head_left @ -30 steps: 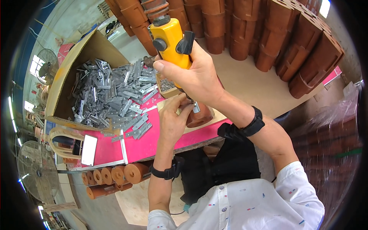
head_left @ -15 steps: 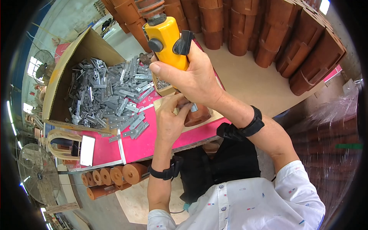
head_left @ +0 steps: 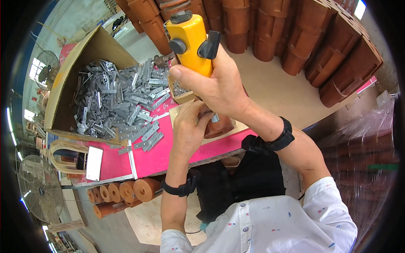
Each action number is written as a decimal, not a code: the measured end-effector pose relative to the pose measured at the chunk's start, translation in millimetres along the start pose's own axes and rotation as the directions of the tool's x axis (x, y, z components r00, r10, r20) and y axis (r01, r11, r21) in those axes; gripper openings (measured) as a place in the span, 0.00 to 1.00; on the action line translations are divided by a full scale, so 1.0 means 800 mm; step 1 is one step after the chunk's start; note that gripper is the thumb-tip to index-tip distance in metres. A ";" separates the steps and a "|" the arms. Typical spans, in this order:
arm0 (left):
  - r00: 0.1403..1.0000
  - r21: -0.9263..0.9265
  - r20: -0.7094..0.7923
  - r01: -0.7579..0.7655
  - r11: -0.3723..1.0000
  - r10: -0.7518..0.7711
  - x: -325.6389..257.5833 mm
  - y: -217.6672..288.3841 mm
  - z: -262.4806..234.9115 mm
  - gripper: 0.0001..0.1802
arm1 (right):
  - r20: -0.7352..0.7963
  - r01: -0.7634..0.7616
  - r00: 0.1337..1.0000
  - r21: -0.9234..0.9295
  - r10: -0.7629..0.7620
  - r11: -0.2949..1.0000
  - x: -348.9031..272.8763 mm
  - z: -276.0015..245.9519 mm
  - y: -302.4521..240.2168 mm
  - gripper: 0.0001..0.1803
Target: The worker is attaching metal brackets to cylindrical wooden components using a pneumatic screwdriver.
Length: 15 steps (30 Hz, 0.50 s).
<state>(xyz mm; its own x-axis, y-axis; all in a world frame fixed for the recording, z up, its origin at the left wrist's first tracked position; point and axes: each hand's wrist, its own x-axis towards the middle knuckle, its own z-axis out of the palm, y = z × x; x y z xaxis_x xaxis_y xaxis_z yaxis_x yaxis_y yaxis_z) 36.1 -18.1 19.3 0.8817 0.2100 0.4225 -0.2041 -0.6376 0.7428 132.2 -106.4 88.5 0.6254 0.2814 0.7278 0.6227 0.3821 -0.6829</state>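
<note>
I see the right hand point(head_left: 223, 86) wrapped round a yellow power tool point(head_left: 192, 42) above the brown cylinder point(head_left: 221, 129), the left hand point(head_left: 187, 124) narrowed beside the metal strip point(head_left: 215, 118) on that cylinder, whether pinching anything I can't tell, and grey metal plates point(head_left: 122, 101) spilling from a cardboard box point(head_left: 110, 48) to the cylinder's left.

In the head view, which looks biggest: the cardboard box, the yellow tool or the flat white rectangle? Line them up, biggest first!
1. Cardboard box
2. Yellow tool, though it seems nearer the camera, which makes it look bigger, and the right hand covers part of it
3. Flat white rectangle
</note>
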 end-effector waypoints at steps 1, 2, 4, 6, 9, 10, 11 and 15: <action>1.000 0.012 0.017 0.009 1.000 -0.010 0.000 0.001 -0.002 0.12 | -0.001 -0.007 1.000 -0.007 0.007 1.000 0.000 0.000 -0.002 0.22; 1.000 0.012 0.017 0.009 1.000 -0.009 0.001 0.003 -0.003 0.12 | -0.001 -0.006 1.000 -0.008 0.006 1.000 0.000 -0.001 -0.001 0.22; 0.976 -0.064 0.089 0.203 0.977 -0.198 0.001 0.007 -0.006 0.18 | -0.001 0.003 1.000 -0.021 -0.003 1.000 -0.001 -0.003 0.000 0.23; 0.967 -0.042 0.135 0.226 0.973 -0.218 -0.001 0.012 -0.012 0.26 | 0.012 -0.006 1.000 -0.031 0.006 1.000 -0.001 -0.005 0.000 0.23; 0.954 -0.049 0.234 0.207 0.977 -0.190 -0.009 0.003 -0.017 0.43 | 0.026 -0.003 1.000 -0.040 0.004 0.999 -0.002 -0.004 -0.001 0.24; 0.949 -0.083 0.285 0.167 0.982 -0.137 -0.011 -0.003 -0.016 0.52 | 0.027 0.010 1.000 -0.040 -0.009 0.999 -0.002 -0.002 -0.001 0.24; 0.948 -0.083 0.284 0.170 0.982 -0.140 -0.012 -0.008 -0.014 0.52 | 0.029 0.008 1.000 -0.038 -0.007 0.999 -0.002 -0.001 0.000 0.24; 0.944 -0.137 0.300 0.183 0.973 -0.136 -0.011 -0.017 -0.005 0.61 | 0.024 0.005 1.000 -0.008 -0.005 1.000 -0.002 -0.001 0.003 0.23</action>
<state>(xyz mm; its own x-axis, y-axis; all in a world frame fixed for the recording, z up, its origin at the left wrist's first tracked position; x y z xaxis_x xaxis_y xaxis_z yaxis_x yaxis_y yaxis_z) 29.1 -8.4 7.9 0.9878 0.0626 0.1426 -0.0954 -0.4807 0.8717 132.8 -107.1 85.6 0.6111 0.3001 0.7324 0.6294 0.3769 -0.6796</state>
